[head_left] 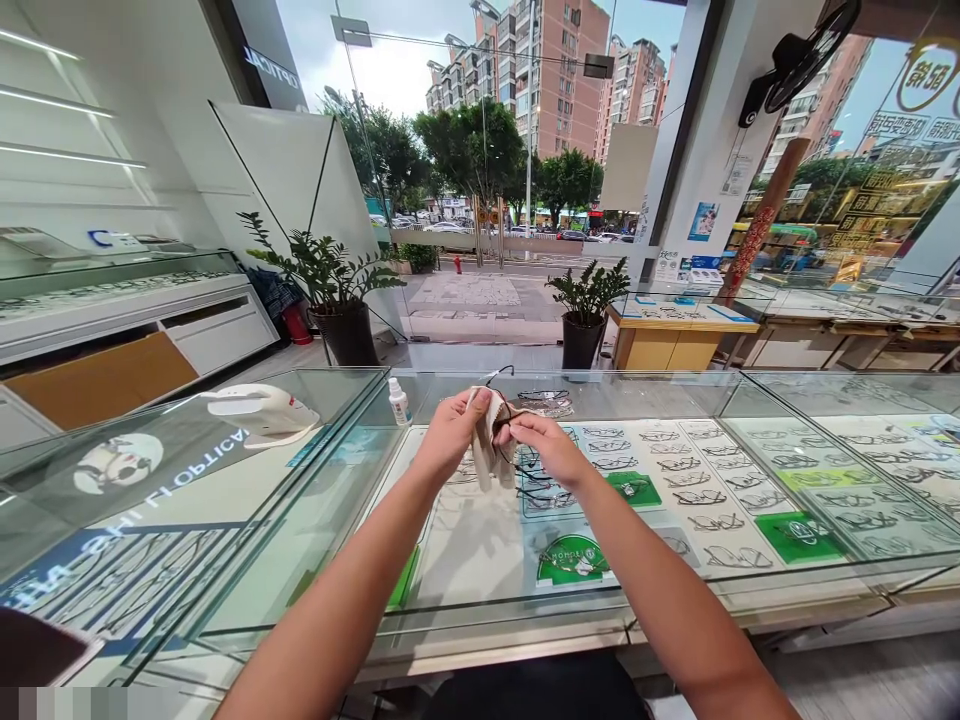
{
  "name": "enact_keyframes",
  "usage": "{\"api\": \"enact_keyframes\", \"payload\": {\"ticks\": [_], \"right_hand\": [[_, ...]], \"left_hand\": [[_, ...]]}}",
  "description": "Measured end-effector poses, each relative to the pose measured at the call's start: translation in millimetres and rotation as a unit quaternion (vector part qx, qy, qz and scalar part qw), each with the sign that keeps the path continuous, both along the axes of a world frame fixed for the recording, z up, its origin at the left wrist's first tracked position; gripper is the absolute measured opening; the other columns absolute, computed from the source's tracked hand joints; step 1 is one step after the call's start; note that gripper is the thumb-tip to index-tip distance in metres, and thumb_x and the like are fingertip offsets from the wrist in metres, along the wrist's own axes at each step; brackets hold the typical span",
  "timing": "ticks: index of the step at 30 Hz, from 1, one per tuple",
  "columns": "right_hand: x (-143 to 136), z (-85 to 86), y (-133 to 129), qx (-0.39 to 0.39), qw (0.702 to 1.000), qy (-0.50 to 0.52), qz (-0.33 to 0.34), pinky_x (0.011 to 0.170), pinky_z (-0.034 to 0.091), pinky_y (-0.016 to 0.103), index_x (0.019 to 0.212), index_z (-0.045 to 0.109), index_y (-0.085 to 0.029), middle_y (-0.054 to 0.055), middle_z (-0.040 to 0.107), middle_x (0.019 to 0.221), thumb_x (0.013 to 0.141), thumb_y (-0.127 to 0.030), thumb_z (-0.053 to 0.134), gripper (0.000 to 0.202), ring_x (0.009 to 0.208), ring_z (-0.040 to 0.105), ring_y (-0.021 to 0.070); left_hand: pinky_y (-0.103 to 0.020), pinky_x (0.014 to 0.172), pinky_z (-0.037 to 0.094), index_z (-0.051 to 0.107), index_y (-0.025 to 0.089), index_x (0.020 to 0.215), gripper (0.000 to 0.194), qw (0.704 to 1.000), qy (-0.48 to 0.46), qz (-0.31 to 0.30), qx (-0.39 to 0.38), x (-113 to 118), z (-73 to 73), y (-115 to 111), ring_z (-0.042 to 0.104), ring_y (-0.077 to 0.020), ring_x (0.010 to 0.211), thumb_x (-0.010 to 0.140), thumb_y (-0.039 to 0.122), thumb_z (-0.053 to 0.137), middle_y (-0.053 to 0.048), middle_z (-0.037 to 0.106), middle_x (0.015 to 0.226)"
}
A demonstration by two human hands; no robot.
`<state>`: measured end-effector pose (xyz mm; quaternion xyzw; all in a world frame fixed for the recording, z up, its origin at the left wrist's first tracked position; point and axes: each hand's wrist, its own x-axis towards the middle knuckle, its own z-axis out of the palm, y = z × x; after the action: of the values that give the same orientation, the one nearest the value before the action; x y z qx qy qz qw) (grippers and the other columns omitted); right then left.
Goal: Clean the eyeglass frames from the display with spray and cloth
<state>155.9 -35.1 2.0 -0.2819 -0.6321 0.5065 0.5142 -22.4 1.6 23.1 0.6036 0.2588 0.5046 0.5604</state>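
Two bare hands, both mine, meet at 12 o'clock above a glass case (465, 570) in an eyewear shop facing the street. From the left, a white device (274, 415) lies at 10 o'clock, and a bottle (399, 402) stands upright at 11, near my hands but touching neither. My left hand (454, 428) has thumb and fingers pinched narrow on a pale cloth (487, 468), whose loose end hangs toward 6 o'clock. The dark glasses (500, 427) sit at the cloth's upper folds, between my hands, one thin arm rising toward 12; the folds hide most of the lenses. My right hand (551, 445) has its fingers drawn close on the glasses' near side; whether they also grip cloth, I cannot tell. At 2 o'clock, rows of spectacles (690, 480) lie under the glass, with a green card (802, 537) at 3. As I judge it, the step in hand is wiping, with the glasses cradled in cloth. The next move calls for a light, steady right-hand hold on the frame, while my left thumb works the cloth over the lens without bending the thin arms.
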Motion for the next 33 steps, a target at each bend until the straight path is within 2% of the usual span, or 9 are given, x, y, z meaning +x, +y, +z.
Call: {"api": "enact_keyframes", "payload": {"ticks": [3,6,9,12,16,20,28,33], "right_hand": [[5.4,0.9,3.0,0.017,0.999,0.031,-0.022,0.103,0.042,0.036,0.086,0.076,-0.023,0.004,0.071,0.096,0.094,-0.049,0.066,0.03,0.104,0.062,0.0225],[12.7,3.9,4.9,0.032,0.995,0.064,-0.074,0.105,0.041,0.035,0.085,0.077,-0.023,0.006,0.067,0.109,0.093,-0.048,0.068,0.027,0.116,0.058,0.0238],[17.2,7.5,5.0,0.031,0.99,0.08,-0.11,0.109,0.039,0.035,0.085,0.079,-0.024,0.008,0.062,0.124,0.09,-0.048,0.071,0.026,0.132,0.05,0.0262],[17.5,9.1,4.8,0.024,0.99,0.096,-0.1,0.112,0.038,0.036,0.085,0.079,-0.023,0.008,0.062,0.128,0.09,-0.048,0.072,0.026,0.138,0.047,0.0271],[15.8,6.9,5.9,0.002,0.991,0.125,-0.056,0.112,0.038,0.038,0.087,0.078,-0.024,0.007,0.069,0.118,0.09,-0.05,0.073,0.027,0.127,0.057,0.0261],[15.1,4.0,6.7,-0.016,0.99,0.135,-0.046,0.107,0.041,0.036,0.089,0.079,-0.025,0.005,0.073,0.115,0.089,-0.052,0.075,0.027,0.119,0.061,0.0244],[10.7,6.6,2.8,-0.069,0.983,0.166,-0.044,0.089,0.049,0.03,0.089,0.078,-0.023,0.006,0.074,0.117,0.081,-0.054,0.082,0.032,0.105,0.064,0.021],[8.5,6.1,3.0,-0.075,0.98,0.177,-0.06,0.083,0.05,0.029,0.089,0.077,-0.024,0.005,0.073,0.115,0.079,-0.054,0.083,0.032,0.1,0.064,0.0204]], "left_hand": [[-0.028,0.07,0.052,0.074,0.013,0.11,0.054,0.998,-0.03,-0.029,-0.037,-1.7,-0.6,3.9,0.065,-0.0164,0.069,0.087,0.062,0.075,-0.005,0.074,0.079],[-0.028,0.076,0.052,0.074,0.015,0.117,0.056,0.997,-0.038,-0.026,-0.056,-0.3,-4.3,6.2,0.069,-0.0188,0.079,0.085,0.061,0.077,-0.006,0.076,0.089],[-0.028,0.076,0.051,0.075,0.016,0.12,0.059,0.997,-0.02,-0.038,-0.067,1.5,-8.3,6.3,0.069,-0.0208,0.083,0.085,0.063,0.076,-0.007,0.077,0.092],[-0.029,0.074,0.05,0.076,0.015,0.118,0.06,0.995,0.006,-0.058,-0.076,1.0,-8.8,4.5,0.069,-0.0218,0.081,0.085,0.065,0.075,-0.008,0.077,0.09],[-0.029,0.076,0.05,0.077,0.015,0.104,0.055,0.993,0.035,-0.083,-0.072,-1.9,-6.8,1.6,0.067,-0.0202,0.079,0.088,0.066,0.07,-0.007,0.076,0.088],[-0.026,0.07,0.046,0.073,0.014,0.09,0.053,0.99,0.068,-0.102,-0.071,-2.1,-7.9,-0.5,0.062,-0.0167,0.071,0.089,0.066,0.069,-0.006,0.072,0.081],[-0.025,0.065,0.041,0.068,0.014,0.089,0.048,0.981,0.108,-0.154,-0.055,2.3,-8.7,-6.0,0.055,-0.0148,0.067,0.087,0.062,0.074,-0.003,0.066,0.077],[-0.025,0.062,0.04,0.067,0.015,0.084,0.044,0.987,0.109,-0.111,-0.037,5.6,-8.2,-9.2,0.054,-0.0145,0.065,0.08,0.056,0.082,-0.002,0.064,0.074]]}}
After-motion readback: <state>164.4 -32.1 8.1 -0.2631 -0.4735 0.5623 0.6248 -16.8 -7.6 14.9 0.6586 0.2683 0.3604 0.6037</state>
